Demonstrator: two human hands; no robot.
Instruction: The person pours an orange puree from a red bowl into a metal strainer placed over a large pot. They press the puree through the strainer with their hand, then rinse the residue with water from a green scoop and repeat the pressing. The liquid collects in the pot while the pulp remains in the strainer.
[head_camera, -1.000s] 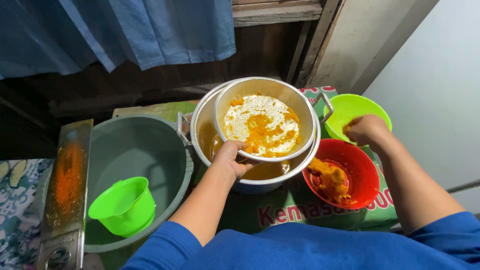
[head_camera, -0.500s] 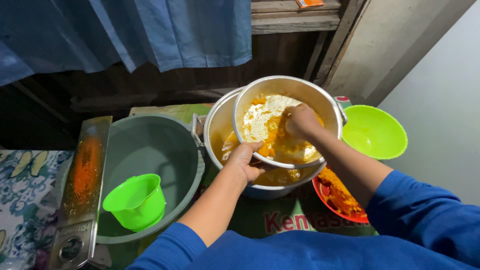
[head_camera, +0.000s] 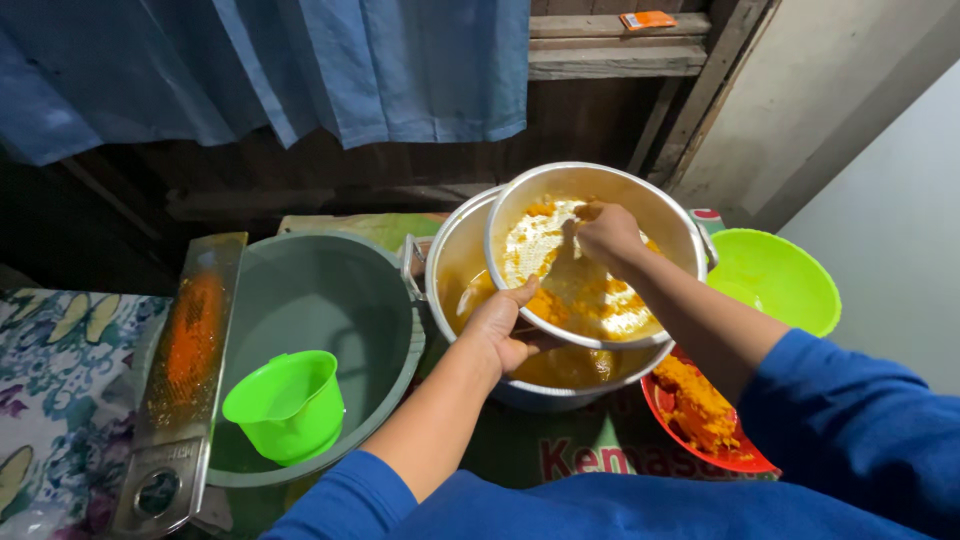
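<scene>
My left hand (head_camera: 501, 325) grips the near rim of a metal strainer bowl (head_camera: 655, 215) tilted over a large metal pot (head_camera: 452, 262). The strainer holds a white cloth with orange grated pulp (head_camera: 548, 300). My right hand (head_camera: 606, 236) is inside the strainer, fingers closed and pressing on the pulp and cloth. Yellow-orange liquid (head_camera: 560, 365) sits in the pot under the strainer.
A grey bucket (head_camera: 330, 290) at left holds water and a floating green scoop (head_camera: 285, 405). A metal grater (head_camera: 185, 350) stained orange lies across its left rim. A red bowl (head_camera: 700, 420) of orange pulp is at right, a green bowl (head_camera: 775, 278) behind it. Blue curtain hangs at back.
My right hand left the red bowl area and moved into the strainer, now pressing the pulp. The left hand kept hold of the strainer rim.
</scene>
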